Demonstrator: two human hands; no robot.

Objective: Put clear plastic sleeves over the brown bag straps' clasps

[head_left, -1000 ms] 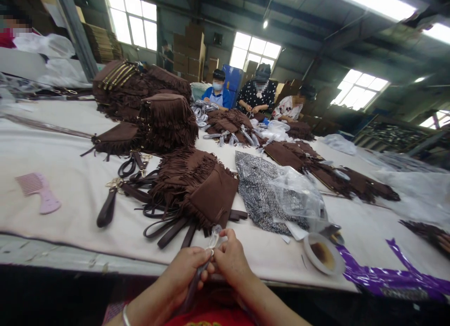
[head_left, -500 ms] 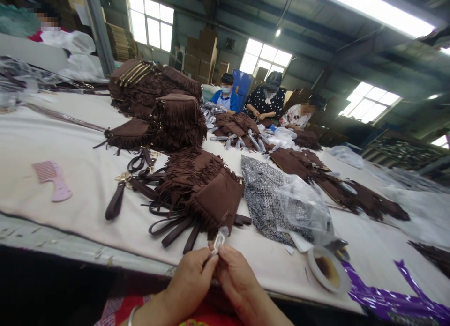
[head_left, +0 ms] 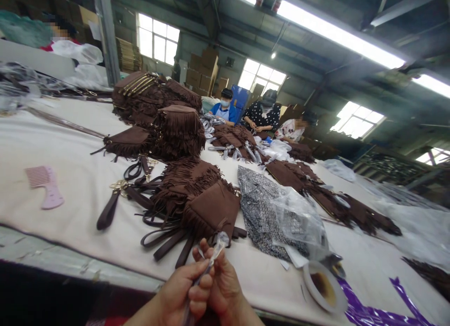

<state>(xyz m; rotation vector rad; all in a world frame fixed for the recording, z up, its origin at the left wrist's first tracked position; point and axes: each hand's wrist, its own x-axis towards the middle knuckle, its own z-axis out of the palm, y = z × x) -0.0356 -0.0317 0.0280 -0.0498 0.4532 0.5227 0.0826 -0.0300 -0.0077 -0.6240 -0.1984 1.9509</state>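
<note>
Both my hands meet at the bottom middle, just in front of the table edge. My left hand (head_left: 188, 293) is closed round a thin dark strap (head_left: 200, 281) whose tip is wrapped in clear plastic (head_left: 221, 241). My right hand (head_left: 221, 284) pinches the same wrapped tip from the right, fingers pressed together. Right beyond them lies a brown suede fringed bag (head_left: 207, 206) on a heap of dark brown straps (head_left: 165, 237).
The long white-covered table (head_left: 70, 176) carries piles of fringed bags (head_left: 158, 110), a pink comb (head_left: 45, 188), a patterned cloth bag (head_left: 260, 209), clear plastic bags (head_left: 298, 213), a tape roll (head_left: 321, 286) and purple film (head_left: 379, 312). Three people sit working at the far end.
My hands have stayed together on the wrapped strap end and lifted it slightly. The camera view has shifted a little, so the table now sits lower and closer.
</note>
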